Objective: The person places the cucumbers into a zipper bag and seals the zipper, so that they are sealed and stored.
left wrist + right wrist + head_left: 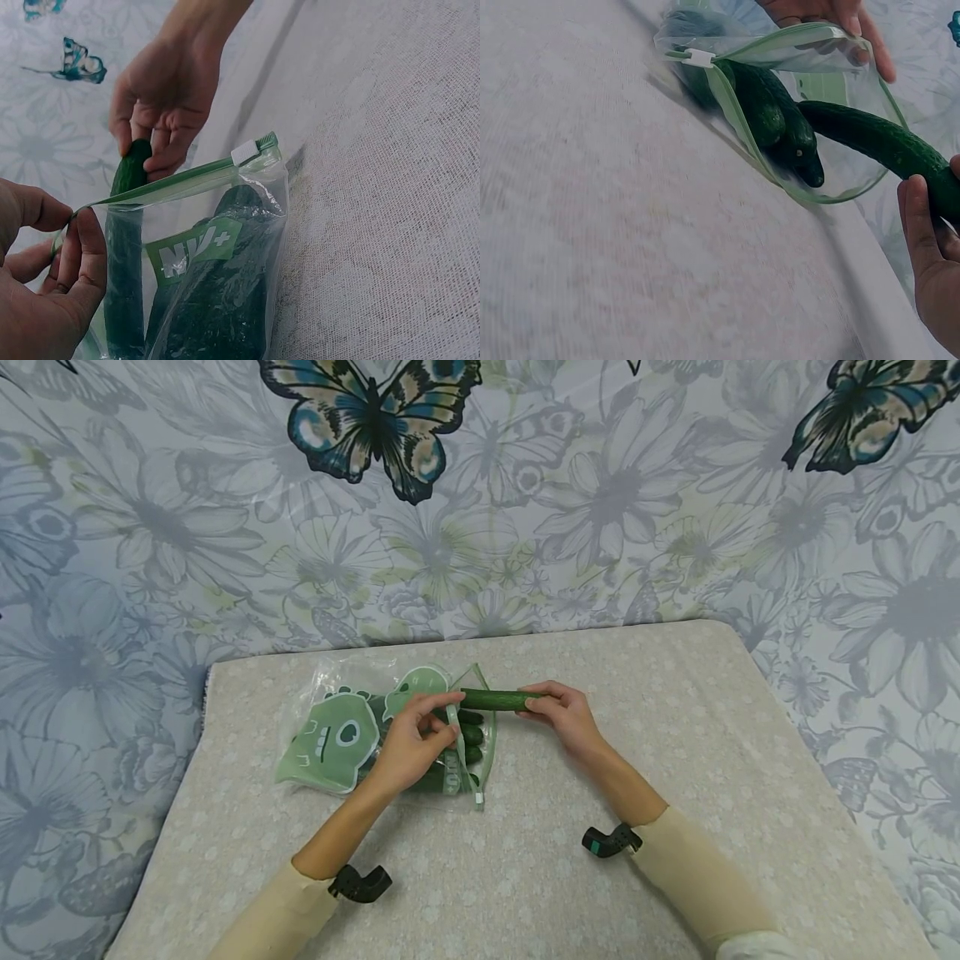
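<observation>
A clear zip bag point(341, 747) with a green cartoon print lies on its side toward the table's left, its mouth facing right. My left hand point(412, 743) pinches the bag's green rim between thumb and fingers, as the left wrist view shows. With thumb and fingertips, my right hand point(566, 717) grips one end of a cucumber point(497, 700). This cucumber passes through the open mouth; its other end is inside the bag. Several more cucumbers point(769, 120) rest inside, partly hidden by print and plastic. A white zip slider point(700, 58) sits at one end of the mouth.
A beige patterned cloth point(675, 735) covers the table. Behind it hangs a wall covering point(615, 510) with flowers and butterflies. Black wrist cameras point(362, 884) are strapped at both sleeves.
</observation>
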Action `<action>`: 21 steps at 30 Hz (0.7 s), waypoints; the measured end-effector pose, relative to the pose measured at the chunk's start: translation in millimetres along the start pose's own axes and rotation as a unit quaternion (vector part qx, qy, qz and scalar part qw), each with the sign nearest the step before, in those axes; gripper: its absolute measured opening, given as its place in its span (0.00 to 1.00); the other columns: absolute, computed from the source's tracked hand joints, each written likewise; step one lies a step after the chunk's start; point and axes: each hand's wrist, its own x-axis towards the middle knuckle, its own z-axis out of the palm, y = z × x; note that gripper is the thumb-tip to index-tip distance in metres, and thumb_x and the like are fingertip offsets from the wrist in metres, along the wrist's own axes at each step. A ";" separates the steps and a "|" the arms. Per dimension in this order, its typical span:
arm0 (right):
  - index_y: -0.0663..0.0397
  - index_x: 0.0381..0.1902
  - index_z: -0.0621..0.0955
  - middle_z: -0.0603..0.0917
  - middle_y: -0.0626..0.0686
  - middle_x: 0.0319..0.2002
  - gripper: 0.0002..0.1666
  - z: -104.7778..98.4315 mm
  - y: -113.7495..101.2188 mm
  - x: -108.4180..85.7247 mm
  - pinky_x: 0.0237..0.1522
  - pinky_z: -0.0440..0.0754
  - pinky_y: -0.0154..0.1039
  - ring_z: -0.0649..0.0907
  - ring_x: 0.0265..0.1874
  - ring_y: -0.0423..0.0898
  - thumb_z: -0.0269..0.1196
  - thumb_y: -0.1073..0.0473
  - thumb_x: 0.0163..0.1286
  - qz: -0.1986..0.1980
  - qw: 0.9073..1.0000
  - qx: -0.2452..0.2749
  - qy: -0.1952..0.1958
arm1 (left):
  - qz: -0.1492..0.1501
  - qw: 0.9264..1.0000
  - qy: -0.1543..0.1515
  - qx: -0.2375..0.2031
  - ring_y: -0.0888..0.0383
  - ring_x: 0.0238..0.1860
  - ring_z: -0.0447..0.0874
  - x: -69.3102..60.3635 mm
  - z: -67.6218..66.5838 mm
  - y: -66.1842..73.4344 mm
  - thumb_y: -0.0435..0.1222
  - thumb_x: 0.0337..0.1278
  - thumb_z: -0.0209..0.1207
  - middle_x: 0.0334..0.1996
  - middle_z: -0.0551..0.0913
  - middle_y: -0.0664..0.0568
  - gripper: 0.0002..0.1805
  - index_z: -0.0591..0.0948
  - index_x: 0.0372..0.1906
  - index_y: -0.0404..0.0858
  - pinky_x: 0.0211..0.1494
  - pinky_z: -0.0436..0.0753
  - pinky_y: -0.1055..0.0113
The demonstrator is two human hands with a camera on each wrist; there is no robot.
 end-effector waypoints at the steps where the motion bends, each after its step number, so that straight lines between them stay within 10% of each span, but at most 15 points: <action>1: 0.80 0.62 0.80 0.89 0.49 0.47 0.21 2.4 1.1 1.9 0.55 0.91 0.35 0.92 0.43 0.39 0.61 0.70 0.76 0.002 1.000 0.003 0.001 | -0.001 1.000 0.000 0.001 0.57 0.37 0.89 0.2 0.0 -0.1 0.34 0.74 0.64 0.57 0.76 0.46 0.26 0.81 0.73 0.49 0.37 0.80 0.68; 21: 0.71 0.60 0.79 0.92 0.62 0.50 0.19 40.6 16.7 28.8 0.55 0.91 0.35 0.94 0.42 0.41 0.66 0.69 0.76 0.017 1.000 0.005 -0.015 | 0.000 1.000 -0.004 0.004 0.53 0.37 0.89 1.3 -1.6 -0.1 0.36 0.76 0.63 0.56 0.76 0.45 0.26 0.79 0.75 0.46 0.36 0.79 0.66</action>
